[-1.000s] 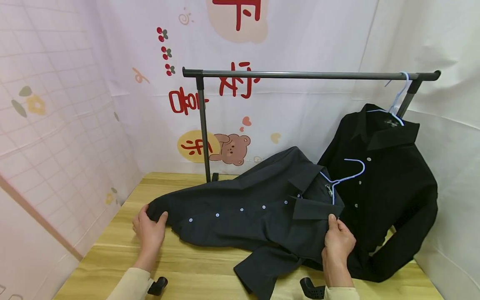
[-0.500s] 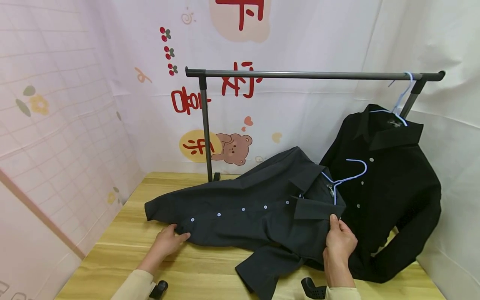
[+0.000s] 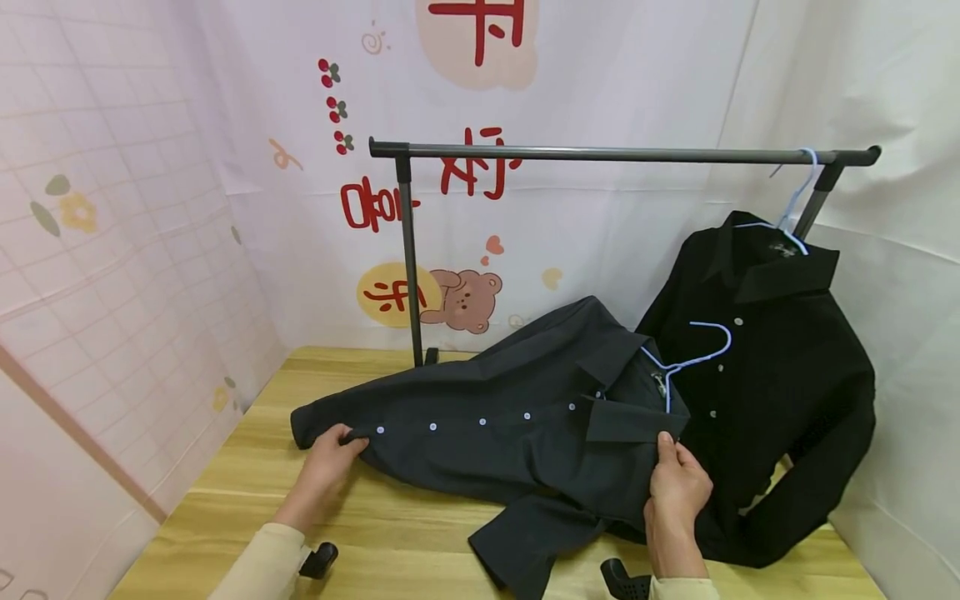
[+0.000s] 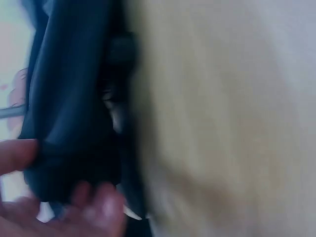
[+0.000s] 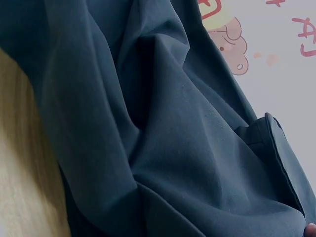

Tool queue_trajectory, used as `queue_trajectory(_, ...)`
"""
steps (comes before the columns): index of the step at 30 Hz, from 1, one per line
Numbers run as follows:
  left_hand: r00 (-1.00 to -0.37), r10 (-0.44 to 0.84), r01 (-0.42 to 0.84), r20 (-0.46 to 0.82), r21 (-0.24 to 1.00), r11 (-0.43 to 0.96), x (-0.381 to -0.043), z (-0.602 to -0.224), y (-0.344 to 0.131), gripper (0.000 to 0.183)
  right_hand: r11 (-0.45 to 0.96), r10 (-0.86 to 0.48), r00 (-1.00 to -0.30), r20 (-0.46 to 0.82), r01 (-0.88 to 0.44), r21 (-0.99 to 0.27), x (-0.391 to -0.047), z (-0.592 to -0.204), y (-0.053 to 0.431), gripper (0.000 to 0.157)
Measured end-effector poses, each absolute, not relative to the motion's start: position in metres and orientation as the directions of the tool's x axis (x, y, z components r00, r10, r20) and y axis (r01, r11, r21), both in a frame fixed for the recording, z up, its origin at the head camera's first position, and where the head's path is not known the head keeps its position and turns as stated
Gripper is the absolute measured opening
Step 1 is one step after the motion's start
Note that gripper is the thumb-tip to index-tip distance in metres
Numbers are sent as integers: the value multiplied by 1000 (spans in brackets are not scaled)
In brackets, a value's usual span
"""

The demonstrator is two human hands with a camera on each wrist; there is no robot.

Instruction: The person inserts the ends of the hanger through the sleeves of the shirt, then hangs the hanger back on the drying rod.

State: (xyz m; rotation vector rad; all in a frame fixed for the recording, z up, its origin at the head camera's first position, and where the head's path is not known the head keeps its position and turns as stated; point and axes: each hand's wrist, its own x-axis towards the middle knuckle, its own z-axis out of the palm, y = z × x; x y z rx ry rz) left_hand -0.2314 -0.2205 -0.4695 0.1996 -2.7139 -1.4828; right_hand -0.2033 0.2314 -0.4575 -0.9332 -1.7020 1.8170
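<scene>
- The dark shirt lies across the wooden table, buttoned front up, hem at the left and collar at the right, with a pale blue hanger poking out of its neck
- The left hand has its fingers and thumb curled round the hem corner; the left wrist view is blurred, but it seems to show cloth bunched between thumb and fingertips
- The right hand pinches the shirt just under the collar flap, thumb on top and fingers closed on the fabric near the shoulder
- A second black shirt hangs at the far right from the rail on its own hanger, close behind the one on the table
- To do this well, I would pull the two grips gently apart so the front panel goes taut and flat, keeping the button line straight
- Keep the right-hand pinch on cloth over the hanger's arm so the hanger does not slip out of the neck
- The sleeve trailing toward the near edge looks crumpled and could do with smoothing
</scene>
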Motion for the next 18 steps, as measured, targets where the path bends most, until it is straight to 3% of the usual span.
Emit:
queue_trajectory(5,-973,-230,-70,-28,982,175,-242,-438,-227,7,-116,741,-653,-159,109,-987,-203,-458,232,52)
queue_trajectory(8,-941,-337,0,45,991,131,-246,-419,-229,12,-119,741,-651,-163,112,-987,-204,-458,232,53)
queue_trajectory(13,-849,-473,162,236,968,193,-252,-403,-227,29,-120,742,-648,-171,122,-985,-203,-459,233,54)
queue_trajectory(15,-859,-439,151,264,950,275,-253,-405,-228,36,-124,742,-647,-172,120,-985,-203,-459,233,54)
queue_trajectory(18,-928,-298,76,223,898,434,-253,-417,-231,44,-128,741,-649,-174,118,-985,-203,-459,233,53)
